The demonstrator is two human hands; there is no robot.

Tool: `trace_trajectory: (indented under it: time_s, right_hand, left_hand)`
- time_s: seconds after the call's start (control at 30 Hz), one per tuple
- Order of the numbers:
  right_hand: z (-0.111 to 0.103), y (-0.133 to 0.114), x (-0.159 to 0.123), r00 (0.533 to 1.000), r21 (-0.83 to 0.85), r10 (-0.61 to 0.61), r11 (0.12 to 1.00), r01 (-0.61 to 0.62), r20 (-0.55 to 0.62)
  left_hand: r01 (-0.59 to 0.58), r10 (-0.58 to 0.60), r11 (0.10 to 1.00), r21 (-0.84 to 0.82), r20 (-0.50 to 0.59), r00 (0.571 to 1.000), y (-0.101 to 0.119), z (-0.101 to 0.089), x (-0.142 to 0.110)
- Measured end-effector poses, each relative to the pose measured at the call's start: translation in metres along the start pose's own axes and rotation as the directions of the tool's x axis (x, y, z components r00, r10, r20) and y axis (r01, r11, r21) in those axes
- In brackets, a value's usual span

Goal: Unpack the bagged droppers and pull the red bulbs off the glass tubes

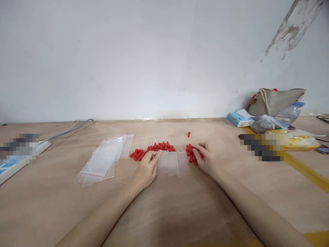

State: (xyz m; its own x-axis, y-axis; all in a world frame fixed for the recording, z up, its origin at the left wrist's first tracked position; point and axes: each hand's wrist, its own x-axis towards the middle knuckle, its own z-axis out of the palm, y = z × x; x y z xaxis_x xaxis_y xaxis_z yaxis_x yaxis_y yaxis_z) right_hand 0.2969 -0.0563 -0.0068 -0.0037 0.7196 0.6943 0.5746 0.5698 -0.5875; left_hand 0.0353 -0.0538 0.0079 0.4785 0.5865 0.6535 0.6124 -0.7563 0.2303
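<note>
My left hand (148,168) is closed in a pinch at the upper ends of a row of thin clear tubes (173,164); a tube seems to lie slantwise at its fingertips. Just beyond it lie clear tubes capped with red rubber bulbs (162,145), like droppers. A few loose-looking red bulbs (137,154) are left of that hand. On the right, my right hand (205,159) reaches over a pile of red rubber bulbs (190,154), thumb and fingers closing on one; the exact grip is partly hidden. One single red bulb (189,134) lies farther back.
Clear zip bags (105,157) lie overlapped at left, near a power strip (38,149) with a grey cable (69,130). At right are a tissue pack (240,118), a grey bag (279,101), plastic bags and yellow tape (305,169). A white wall (154,61) bounds the table's back.
</note>
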Motion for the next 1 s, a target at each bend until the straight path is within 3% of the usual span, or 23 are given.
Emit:
trace_trajectory:
  time_s: [0.17,0.33,0.43,0.67,0.83,1.0]
  right_hand:
    - [-0.002,0.005,0.041,0.970,-0.187,0.234,0.952,-0.242,-0.061]
    - [-0.010,0.025,0.071,0.840,-0.241,0.542,0.819,-0.520,0.032]
    - [-0.016,0.031,0.072,0.817,-0.263,0.551,0.824,-0.501,0.172]
    - [-0.030,0.033,0.067,0.807,-0.300,0.407,0.906,-0.298,0.427]
    - [-0.027,0.035,0.067,0.808,-0.359,0.362,0.911,-0.203,0.464]
    - [-0.026,0.033,0.067,0.831,-0.368,0.397,0.894,-0.254,0.390]
  left_hand:
    - [-0.105,0.103,0.992,-0.065,-0.042,0.994,0.013,0.022,0.018]
    - [-0.193,0.190,0.976,-0.106,-0.035,0.981,0.027,0.037,0.031]
    - [-0.177,0.183,0.976,-0.125,0.044,0.982,0.036,0.042,0.034]
    - [-0.055,0.091,0.988,-0.148,0.248,0.965,0.051,0.036,0.032]
    - [-0.049,0.091,0.989,-0.143,0.299,0.950,0.057,0.034,0.030]
    - [-0.102,0.127,0.990,-0.096,0.315,0.940,0.054,0.028,0.031]
